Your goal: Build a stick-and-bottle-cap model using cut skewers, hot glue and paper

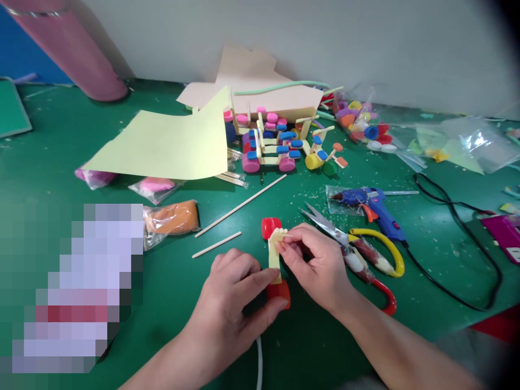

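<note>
Near the front of the table, my left hand (238, 287) grips a small craft model. Its body is a pale yellow strip (274, 261), with a red rounded piece (271, 227) at the far end and an orange-red piece (279, 291) at the near end. My left thumb and forefinger close on the near end. My right hand (319, 262) is closed in a pinch at the far end, around a thin pale stick (287, 235) lying across the strip. Its inner fingertips are partly hidden. Two loose wooden sticks (240, 206) lie beyond my left hand.
Scissors (325, 221) with yellow and red handles and a blue glue gun (376, 208) with a black cord lie right. Behind stand several colourful craft models (272, 146) beside a yellow sheet (162, 143). Bagged orange clay (173, 218) lies left; a pink cylinder (77, 49) stands behind.
</note>
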The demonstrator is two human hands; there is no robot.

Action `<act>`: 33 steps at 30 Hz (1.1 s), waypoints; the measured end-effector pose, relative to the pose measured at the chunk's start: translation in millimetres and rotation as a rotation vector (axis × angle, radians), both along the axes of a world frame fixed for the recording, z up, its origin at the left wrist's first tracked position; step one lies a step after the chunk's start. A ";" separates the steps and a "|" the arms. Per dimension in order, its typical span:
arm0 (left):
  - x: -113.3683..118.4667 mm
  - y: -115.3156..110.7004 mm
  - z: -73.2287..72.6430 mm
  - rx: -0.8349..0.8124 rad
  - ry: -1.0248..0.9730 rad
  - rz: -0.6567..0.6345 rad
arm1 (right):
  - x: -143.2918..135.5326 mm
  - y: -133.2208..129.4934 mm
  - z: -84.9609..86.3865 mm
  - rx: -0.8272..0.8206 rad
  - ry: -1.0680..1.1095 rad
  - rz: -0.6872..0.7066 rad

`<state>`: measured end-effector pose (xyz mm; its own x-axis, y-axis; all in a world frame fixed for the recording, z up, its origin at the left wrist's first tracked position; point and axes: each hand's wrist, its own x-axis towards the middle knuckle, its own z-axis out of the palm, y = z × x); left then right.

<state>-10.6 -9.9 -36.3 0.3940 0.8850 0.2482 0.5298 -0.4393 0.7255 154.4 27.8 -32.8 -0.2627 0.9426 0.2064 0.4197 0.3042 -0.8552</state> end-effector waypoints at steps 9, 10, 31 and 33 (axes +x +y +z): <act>-0.3 0.9 -0.9 -0.005 0.009 -0.007 | 0.1 -1.4 2.2 -0.065 -0.008 -0.023; -0.3 0.9 -1.0 -0.002 0.010 -0.006 | 0.2 -1.4 3.1 -0.075 -0.012 -0.024; 0.0 2.4 -2.6 -0.016 -0.019 -0.046 | 8.7 6.7 10.2 -0.175 -0.045 0.017; -0.2 2.6 -3.1 -0.006 -0.015 -0.045 | 8.3 6.9 9.3 -0.203 -0.024 0.022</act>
